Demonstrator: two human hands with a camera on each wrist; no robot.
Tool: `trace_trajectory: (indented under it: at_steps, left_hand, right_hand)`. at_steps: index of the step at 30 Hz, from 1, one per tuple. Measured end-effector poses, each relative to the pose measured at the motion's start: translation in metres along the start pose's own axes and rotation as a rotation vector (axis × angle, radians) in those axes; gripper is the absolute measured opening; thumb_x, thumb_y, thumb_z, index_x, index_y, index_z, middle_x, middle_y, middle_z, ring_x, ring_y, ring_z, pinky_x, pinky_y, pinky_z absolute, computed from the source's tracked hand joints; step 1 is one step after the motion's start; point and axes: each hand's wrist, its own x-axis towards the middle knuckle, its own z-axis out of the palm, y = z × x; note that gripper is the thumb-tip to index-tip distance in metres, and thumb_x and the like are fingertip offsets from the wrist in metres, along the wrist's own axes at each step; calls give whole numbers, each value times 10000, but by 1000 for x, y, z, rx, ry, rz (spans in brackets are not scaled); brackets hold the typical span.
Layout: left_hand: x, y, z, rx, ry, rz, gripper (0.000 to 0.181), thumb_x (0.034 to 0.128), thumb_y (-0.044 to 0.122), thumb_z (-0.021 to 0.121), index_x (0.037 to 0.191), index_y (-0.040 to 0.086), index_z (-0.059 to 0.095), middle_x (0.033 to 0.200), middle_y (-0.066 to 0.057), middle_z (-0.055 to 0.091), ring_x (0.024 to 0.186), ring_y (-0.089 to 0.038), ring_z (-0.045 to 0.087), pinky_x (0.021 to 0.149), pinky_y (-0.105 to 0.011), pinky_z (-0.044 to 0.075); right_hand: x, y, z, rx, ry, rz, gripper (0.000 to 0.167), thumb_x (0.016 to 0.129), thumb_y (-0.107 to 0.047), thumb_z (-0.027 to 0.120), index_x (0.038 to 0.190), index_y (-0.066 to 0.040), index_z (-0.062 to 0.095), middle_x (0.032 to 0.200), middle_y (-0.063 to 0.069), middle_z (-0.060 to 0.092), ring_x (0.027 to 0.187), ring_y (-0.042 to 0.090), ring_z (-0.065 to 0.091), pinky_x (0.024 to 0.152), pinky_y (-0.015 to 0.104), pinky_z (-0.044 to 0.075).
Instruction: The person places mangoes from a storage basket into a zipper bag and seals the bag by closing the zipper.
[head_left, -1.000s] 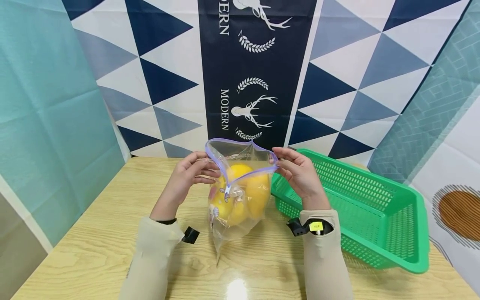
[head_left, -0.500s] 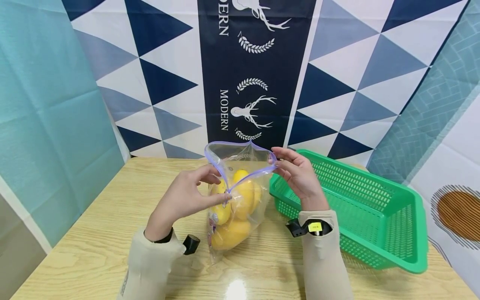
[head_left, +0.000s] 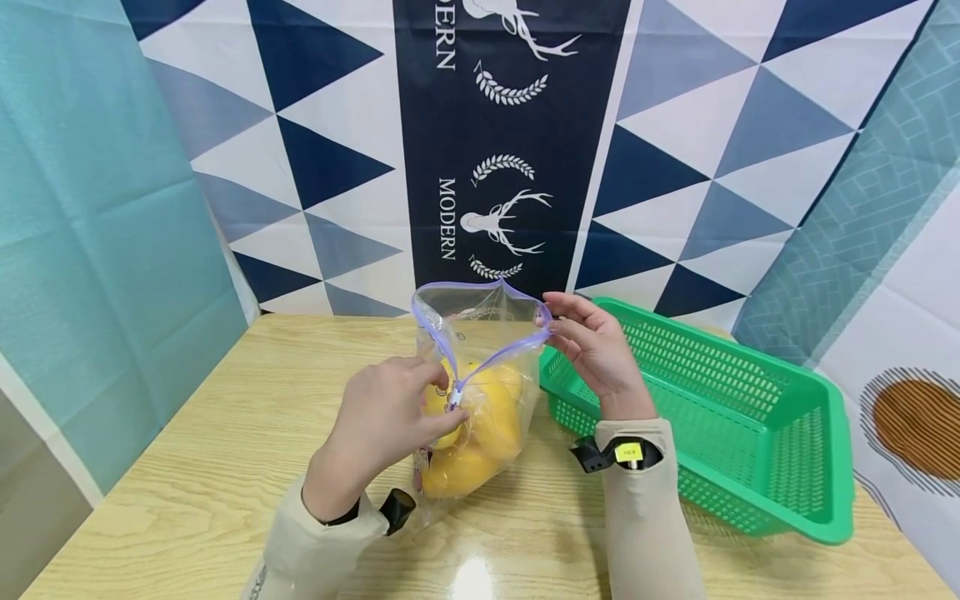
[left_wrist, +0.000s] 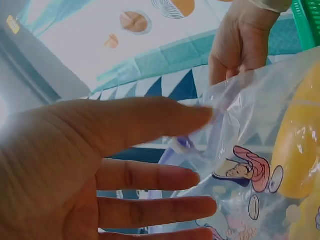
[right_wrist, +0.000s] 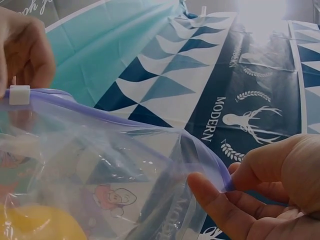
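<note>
A clear slider bag (head_left: pixel 480 308) with a purple zip rim stands on the table, its mouth spread apart. Inside are several smooth yellow fruits (head_left: pixel 491 417) that look like mangoes. My right hand (head_left: pixel 600 350) pinches the rim at its right corner between thumb and fingers. At the bag's near left side, my left hand (head_left: pixel 378 417) has thumb and fingers parted around the white slider (head_left: pixel 456 395). The left wrist view shows that hand's fingers (left_wrist: pixel 150 210) straight beside the printed plastic, with a gap below the thumb. Cartoon prints mark the bag's side.
A green perforated basket (head_left: pixel 765 417) stands on the right side of the wood-grain table (head_left: pixel 187 467), just beyond the right forearm. Patterned cloth (head_left: pixel 337 167) hangs behind the table, and teal cloth (head_left: pixel 97 208) covers the left side.
My left hand has left the bag's upper left rim and come nearer and lower, around the slider. The fruits have shifted inside the bag. My right hand keeps its hold on the rim.
</note>
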Motion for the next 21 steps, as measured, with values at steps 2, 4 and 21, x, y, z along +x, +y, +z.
trace_trajectory:
  at_steps: [2,4,21]
  left_hand:
    - [0,1,0,9,20,40,176,743,228,833,739,119,694,622,34,597,513,-118,466,422,-247,343]
    - [-1,1,0,18,51,83,141,737,149,810,688,107,684,622,30,605,511,-122,467,439,-254,360]
    - [2,-18,-10,148,425,153,93,790,3,778,758,69,721,821,-65,710,967,-330,647,943,-696,418]
  right_hand:
    - [0,0,0,0,-2,-2,312,965,112,528,1131,-97,689,997,29,664,898,147,669,839,264,558]
    - [0,0,-1,3,-6,-6,312,966,114,524,1141,-90,683,999,32,663,902,150,670,840,268,559]
    - [-5,-3,1,-47,-93,-30,299,958,103,505,1161,-59,652,1053,63,603,880,170,617,805,281,560]
